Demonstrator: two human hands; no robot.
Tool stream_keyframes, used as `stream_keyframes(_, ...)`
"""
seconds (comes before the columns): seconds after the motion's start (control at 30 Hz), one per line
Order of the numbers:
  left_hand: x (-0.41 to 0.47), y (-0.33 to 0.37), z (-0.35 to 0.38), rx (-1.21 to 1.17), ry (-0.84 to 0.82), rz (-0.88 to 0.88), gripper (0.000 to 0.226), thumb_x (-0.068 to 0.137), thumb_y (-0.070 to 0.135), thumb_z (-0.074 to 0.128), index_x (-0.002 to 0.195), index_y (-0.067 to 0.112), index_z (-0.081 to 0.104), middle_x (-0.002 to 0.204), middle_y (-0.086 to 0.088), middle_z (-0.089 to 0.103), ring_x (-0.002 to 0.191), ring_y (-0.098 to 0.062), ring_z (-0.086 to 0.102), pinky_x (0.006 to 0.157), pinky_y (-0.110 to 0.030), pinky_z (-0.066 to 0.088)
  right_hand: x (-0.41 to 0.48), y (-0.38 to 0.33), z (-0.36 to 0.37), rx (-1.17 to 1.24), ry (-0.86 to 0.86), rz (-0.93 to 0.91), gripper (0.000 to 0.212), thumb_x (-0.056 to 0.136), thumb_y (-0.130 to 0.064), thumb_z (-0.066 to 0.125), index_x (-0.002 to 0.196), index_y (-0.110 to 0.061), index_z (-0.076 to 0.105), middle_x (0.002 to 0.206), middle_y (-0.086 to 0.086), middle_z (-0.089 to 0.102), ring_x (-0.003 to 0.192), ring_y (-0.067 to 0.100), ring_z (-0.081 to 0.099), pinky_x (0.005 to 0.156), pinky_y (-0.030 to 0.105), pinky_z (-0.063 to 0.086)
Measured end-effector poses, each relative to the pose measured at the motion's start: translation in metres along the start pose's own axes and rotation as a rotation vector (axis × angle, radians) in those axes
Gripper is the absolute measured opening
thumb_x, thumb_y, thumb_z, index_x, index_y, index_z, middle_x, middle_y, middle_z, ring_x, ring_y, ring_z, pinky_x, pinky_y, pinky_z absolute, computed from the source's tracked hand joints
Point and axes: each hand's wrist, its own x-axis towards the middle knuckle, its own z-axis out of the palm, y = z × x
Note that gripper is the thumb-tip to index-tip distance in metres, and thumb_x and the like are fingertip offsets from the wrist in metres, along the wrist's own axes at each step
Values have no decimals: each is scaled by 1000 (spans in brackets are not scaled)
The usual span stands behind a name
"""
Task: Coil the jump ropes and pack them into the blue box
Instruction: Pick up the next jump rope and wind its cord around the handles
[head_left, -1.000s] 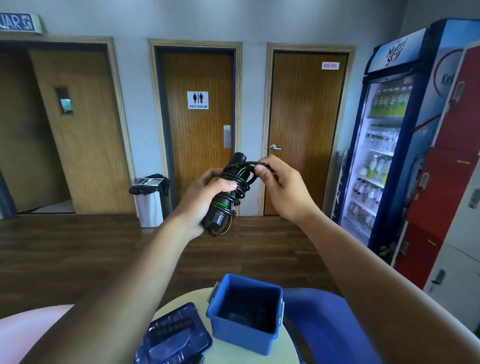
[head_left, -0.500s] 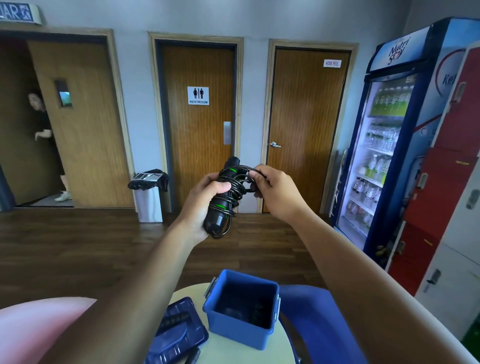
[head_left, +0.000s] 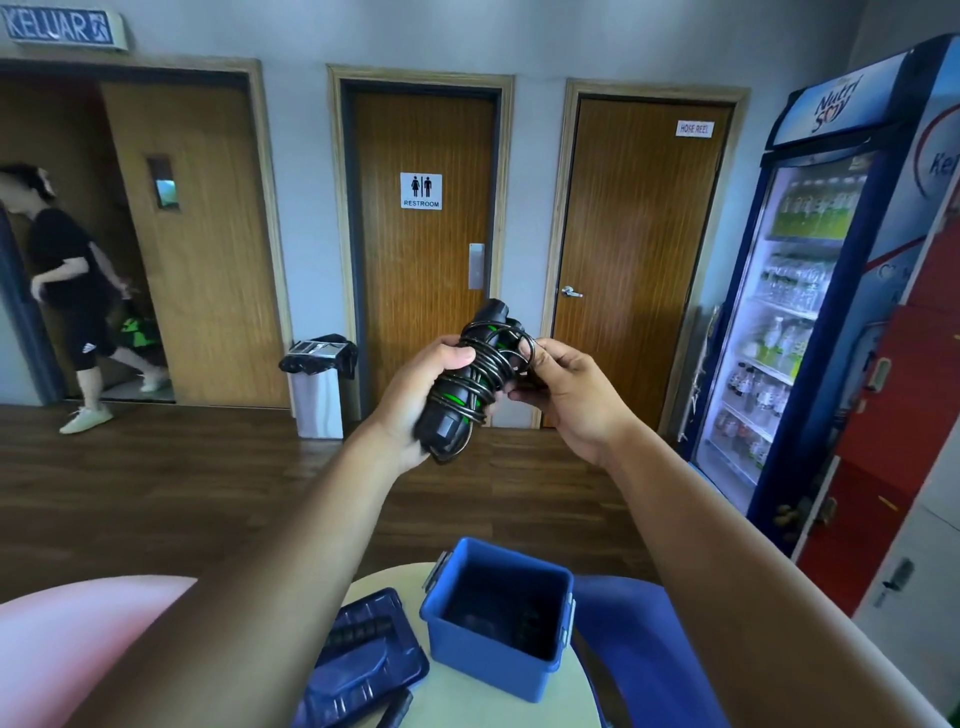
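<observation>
Well below the fingers of both hands, a round table (head_left: 457, 704) carries the blue box (head_left: 483, 670). The box is open at the top, with its lid (head_left: 363, 670) lying just beside it on the left. A dark shape shows inside the box, and what it is cannot be told.

The left hand (head_left: 415, 400) grips the jump rope (head_left: 467, 384). Its fingers curl round the back of the black-and-green handles, and the thumb (head_left: 457, 356) presses across the wound cord. The right hand (head_left: 566, 395) sits just right of the bundle. Its fingertips (head_left: 524, 392) are curled in against the bundle, pinching the cord loop (head_left: 522, 348) that stands off the upper handles.

Change: a second ago the right fingers drew a wider loop past the top end of the handles. They are now lower, against the side of the bundle, and the loop is small and close.

Judgement: winding is nearly complete and the free end is being secured. The next step is probably to lower the bundle into the box, which lies beneath the fingers and well apart from them.

Risk: releasing before the end is tucked lets the turns spring loose.
</observation>
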Motion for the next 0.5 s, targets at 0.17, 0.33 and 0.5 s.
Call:
stream_keyframes(0.17,4,5,-5,144,60,-42,33,79,26,65,109,13,61,93,-14,70,76,-28,69,72,-38,53,2,-4,15,-137,136,-4,26,107,-26,43,100,-13,65,93,4,69,92,17,64,85,32,55)
stream_keyframes(0.33,8,20,-5,576,12,-29,28,84,35,64,111,30,70,97,-5,76,88,-24,73,75,-38,57,0,-5,16,-175,267,-40,25,106,-23,46,97,-12,67,96,4,73,95,13,71,94,35,58)
stream_keyframes(0.5,3,21,11,891,0,-31,46,100,42,36,144,32,44,135,4,57,118,-17,52,102,-42,41,1,-3,18,-282,295,-40,22,106,-26,47,99,-13,64,101,7,73,98,20,71,85,42,61)
